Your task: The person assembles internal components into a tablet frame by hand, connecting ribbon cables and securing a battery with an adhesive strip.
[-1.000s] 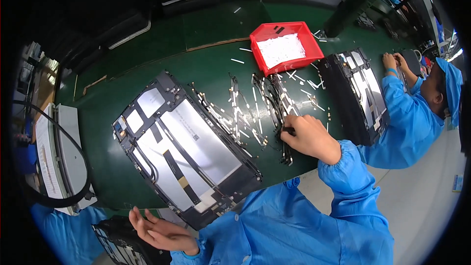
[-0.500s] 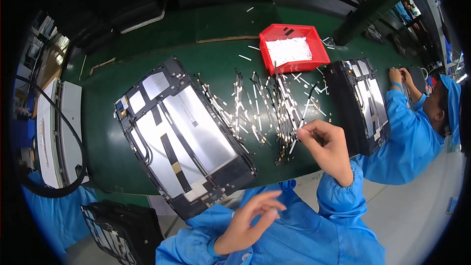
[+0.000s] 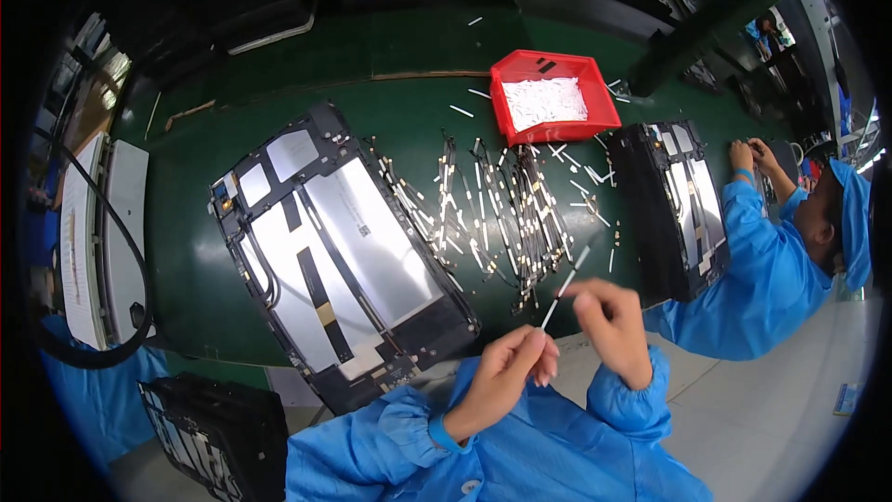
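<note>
My left hand point(image 3: 506, 367) pinches the lower end of a thin black cable with white sleeve sections point(image 3: 551, 314), in front of the table edge. My right hand point(image 3: 615, 327) is curled at the middle of the same cable, thumb and index finger closed on it; its upper end points away, slightly blurred. Beyond my hands lies a loose pile of similar thin cables point(image 3: 539, 214) with white and gold-coloured parts. Left of them, a large opened tablet-like device housing point(image 3: 372, 233) with silver panels and black ribbon cables overhangs the front edge.
A red bin point(image 3: 602, 103) holds many small white strips; more strips lie scattered around it. A stack of similar housings point(image 3: 650, 214) stands at right, beside a co-worker in blue point(image 3: 780, 260). Other housings point(image 3: 214, 437) sit low at left, near a black hose point(image 3: 139, 270).
My left hand has moved up and right and taken the cable's lower end. My right hand has come down toward it, bringing the cable away from the pile.
</note>
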Action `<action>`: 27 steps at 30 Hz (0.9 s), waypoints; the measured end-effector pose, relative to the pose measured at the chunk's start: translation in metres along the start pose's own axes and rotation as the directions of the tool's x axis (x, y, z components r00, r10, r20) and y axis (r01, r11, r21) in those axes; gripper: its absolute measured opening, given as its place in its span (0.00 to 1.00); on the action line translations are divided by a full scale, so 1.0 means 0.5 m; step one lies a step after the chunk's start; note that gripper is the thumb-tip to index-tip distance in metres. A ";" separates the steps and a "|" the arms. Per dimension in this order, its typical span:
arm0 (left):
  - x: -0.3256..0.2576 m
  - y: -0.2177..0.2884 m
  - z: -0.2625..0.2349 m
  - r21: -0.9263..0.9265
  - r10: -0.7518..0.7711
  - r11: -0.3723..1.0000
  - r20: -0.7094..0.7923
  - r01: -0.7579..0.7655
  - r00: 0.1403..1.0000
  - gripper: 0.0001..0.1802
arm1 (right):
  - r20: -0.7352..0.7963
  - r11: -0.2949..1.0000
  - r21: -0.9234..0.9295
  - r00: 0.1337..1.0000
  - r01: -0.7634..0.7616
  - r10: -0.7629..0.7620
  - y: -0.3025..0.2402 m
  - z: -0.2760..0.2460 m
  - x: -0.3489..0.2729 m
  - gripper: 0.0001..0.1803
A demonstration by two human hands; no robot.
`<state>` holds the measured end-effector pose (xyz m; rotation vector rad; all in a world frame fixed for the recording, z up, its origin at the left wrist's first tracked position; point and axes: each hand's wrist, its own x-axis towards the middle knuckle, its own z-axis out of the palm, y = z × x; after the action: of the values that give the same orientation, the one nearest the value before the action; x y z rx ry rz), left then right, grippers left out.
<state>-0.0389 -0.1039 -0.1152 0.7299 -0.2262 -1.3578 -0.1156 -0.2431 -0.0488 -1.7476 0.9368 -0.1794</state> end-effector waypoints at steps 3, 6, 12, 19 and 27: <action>-0.016 0.007 -0.006 -0.286 -0.074 0.951 0.147 0.114 0.986 0.17 | 0.167 0.995 0.091 0.985 -0.050 0.034 -0.015 0.006 -0.043 0.12; -0.047 0.030 -0.019 -0.391 -0.105 0.893 0.300 0.222 0.948 0.18 | 0.218 0.989 0.144 0.974 0.024 -0.055 -0.020 0.016 -0.063 0.09; -0.141 0.105 -0.027 -0.196 -0.141 0.950 0.421 0.242 0.896 0.22 | 0.291 0.924 0.238 0.886 0.299 -0.362 -0.080 0.072 -0.059 0.06; -0.357 0.153 -0.106 0.509 0.515 0.783 -0.207 -0.358 0.832 0.25 | 0.431 0.851 0.148 0.741 0.505 -0.515 -0.218 0.240 0.006 0.08; -0.317 0.227 -0.116 0.661 0.475 0.737 -0.358 -0.141 0.804 0.23 | 0.516 0.728 -0.169 0.689 0.664 -0.509 -0.213 0.326 0.029 0.08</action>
<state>0.0477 0.0684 -0.0514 1.5007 -0.3548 -0.6930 0.0355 -0.1218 -0.0264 -2.2601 0.0209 -0.0301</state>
